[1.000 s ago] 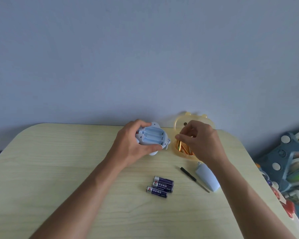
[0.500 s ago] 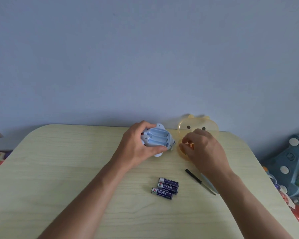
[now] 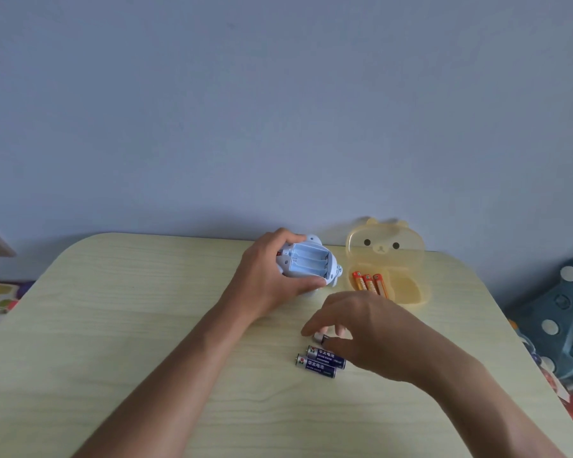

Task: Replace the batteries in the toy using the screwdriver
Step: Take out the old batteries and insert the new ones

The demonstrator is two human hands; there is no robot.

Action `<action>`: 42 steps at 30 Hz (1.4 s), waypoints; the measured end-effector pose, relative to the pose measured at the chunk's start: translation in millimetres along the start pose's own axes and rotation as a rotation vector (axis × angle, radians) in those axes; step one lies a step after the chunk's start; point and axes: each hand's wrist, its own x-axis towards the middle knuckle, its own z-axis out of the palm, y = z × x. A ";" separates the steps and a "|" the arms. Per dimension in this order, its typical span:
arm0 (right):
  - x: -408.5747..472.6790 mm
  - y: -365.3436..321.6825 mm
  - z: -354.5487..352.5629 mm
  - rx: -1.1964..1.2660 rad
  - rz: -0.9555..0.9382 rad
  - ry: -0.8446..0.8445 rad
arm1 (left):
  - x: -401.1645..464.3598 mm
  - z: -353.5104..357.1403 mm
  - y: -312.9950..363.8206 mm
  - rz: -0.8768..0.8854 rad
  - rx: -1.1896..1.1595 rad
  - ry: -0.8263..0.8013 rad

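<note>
The left hand (image 3: 265, 279) grips the pale blue toy (image 3: 308, 264) at the table's (image 3: 146, 325) far edge, its open battery bay facing up with all three slots bare. At the toy's five o'clock, the right hand (image 3: 361, 328) pinches the end of one dark blue battery (image 3: 320, 337) between thumb and curled fingers; two more blue batteries (image 3: 321, 360) lie just below it. Three orange batteries (image 3: 368, 282) lie in the open yellow bear-faced case (image 3: 407, 289) at the toy's three o'clock.

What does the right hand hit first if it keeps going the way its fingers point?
Most likely the blue batteries on the table. The right hand points left and down, fingertips already around the far one; contact is unclear. Beyond them lies bare tabletop.
</note>
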 end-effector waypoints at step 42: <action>79.5 27.7 13.6 0.152 -0.066 0.747 | 2.4 -3.2 8.2 0.023 -0.094 -0.044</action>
